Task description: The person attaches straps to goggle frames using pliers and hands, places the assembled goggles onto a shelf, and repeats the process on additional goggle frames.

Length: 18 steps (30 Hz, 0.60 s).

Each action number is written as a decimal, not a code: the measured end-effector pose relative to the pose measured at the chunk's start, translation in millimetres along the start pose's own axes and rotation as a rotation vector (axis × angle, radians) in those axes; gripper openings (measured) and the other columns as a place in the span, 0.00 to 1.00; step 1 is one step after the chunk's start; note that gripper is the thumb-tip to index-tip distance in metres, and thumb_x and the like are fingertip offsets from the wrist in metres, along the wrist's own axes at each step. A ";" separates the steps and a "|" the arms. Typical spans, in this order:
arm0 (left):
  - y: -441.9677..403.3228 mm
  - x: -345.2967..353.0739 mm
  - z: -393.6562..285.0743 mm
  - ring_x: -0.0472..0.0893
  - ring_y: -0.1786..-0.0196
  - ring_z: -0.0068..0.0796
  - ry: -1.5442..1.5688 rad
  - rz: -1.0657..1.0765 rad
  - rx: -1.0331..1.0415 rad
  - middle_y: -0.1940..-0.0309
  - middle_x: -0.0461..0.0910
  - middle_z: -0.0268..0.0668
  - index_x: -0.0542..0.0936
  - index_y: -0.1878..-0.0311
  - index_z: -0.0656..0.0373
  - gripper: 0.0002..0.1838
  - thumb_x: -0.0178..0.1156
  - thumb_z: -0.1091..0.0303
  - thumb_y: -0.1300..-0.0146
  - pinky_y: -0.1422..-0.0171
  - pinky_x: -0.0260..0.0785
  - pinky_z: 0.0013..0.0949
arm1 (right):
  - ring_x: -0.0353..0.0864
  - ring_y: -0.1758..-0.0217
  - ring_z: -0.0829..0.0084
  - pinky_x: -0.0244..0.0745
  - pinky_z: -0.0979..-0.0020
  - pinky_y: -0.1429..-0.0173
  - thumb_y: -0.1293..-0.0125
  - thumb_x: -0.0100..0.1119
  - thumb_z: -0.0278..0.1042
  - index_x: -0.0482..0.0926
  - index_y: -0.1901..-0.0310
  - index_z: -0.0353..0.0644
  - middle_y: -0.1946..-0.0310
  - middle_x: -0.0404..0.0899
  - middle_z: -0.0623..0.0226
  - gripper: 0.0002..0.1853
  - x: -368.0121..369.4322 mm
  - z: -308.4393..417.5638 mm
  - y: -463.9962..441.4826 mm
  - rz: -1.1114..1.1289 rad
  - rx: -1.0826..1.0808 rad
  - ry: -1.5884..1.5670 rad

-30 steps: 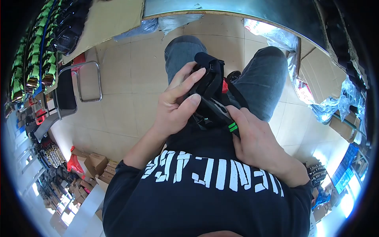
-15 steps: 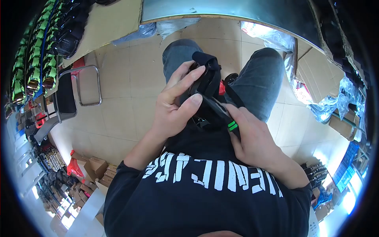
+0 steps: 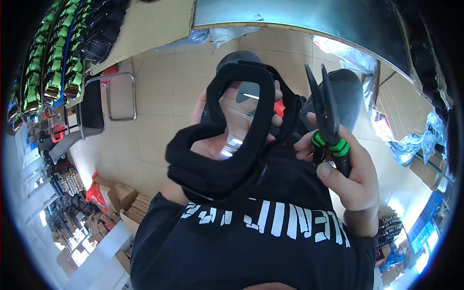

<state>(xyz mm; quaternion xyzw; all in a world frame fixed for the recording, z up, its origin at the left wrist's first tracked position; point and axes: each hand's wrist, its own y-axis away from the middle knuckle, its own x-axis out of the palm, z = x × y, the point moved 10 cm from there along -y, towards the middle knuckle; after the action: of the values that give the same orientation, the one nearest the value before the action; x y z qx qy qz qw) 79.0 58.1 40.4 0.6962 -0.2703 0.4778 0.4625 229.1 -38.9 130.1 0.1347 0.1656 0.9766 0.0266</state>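
Black foam-edged goggles with a clear lens are tilted in front of my lap, their padded inner side facing up. My left hand holds them from behind and shows through the lens; its fingertips wrap the right edge of the frame. A black strap hangs at the goggles' right side, near a small red patch. Long-nosed pliers with black and green handles point up in my right hand, their jaws apart. The pliers are beside the goggles, not touching them.
A metal-topped table with a cardboard sheet spans the front. Rows of green-strapped goggles line the upper left. A chair stands at left, cardboard boxes at lower left. Plastic bags hang at right.
The goggles have been turned so their lens opening faces me, and moved left and down. The pliers have come away from them to the right, now upright with jaws apart.
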 end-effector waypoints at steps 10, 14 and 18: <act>-4.6 -7.3 1.3 0.83 0.40 0.58 0.218 0.034 0.012 0.28 0.70 0.57 0.62 0.20 0.59 0.38 0.44 0.37 0.18 0.34 0.84 0.53 | 0.86 0.43 0.62 0.77 0.63 0.33 0.30 0.61 0.23 0.65 0.23 0.29 0.47 0.85 0.50 0.34 1.7 -9.4 -6.6 0.060 -0.014 0.081; 0.0 16.2 6.1 0.83 0.40 0.58 0.313 0.069 -0.009 0.29 0.71 0.58 0.64 0.21 0.59 0.38 0.43 0.37 0.17 0.33 0.82 0.52 | 0.86 0.44 0.62 0.78 0.62 0.33 0.30 0.61 0.23 0.64 0.23 0.30 0.47 0.85 0.50 0.35 1.2 -12.3 -6.1 0.060 -0.018 0.094; 3.9 45.4 5.4 0.82 0.38 0.60 0.352 0.148 0.050 0.31 0.73 0.59 0.65 0.21 0.60 0.38 0.42 0.36 0.17 0.31 0.80 0.55 | 0.86 0.44 0.63 0.78 0.62 0.34 0.29 0.61 0.24 0.65 0.23 0.31 0.47 0.85 0.52 0.34 0.7 -10.2 -8.3 0.081 -0.039 0.139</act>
<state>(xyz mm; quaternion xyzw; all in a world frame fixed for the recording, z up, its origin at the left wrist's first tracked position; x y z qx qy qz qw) 96.0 54.6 82.9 0.5913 -0.2240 0.6315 0.4487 225.7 -34.1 118.3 0.0728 0.1422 0.9869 -0.0218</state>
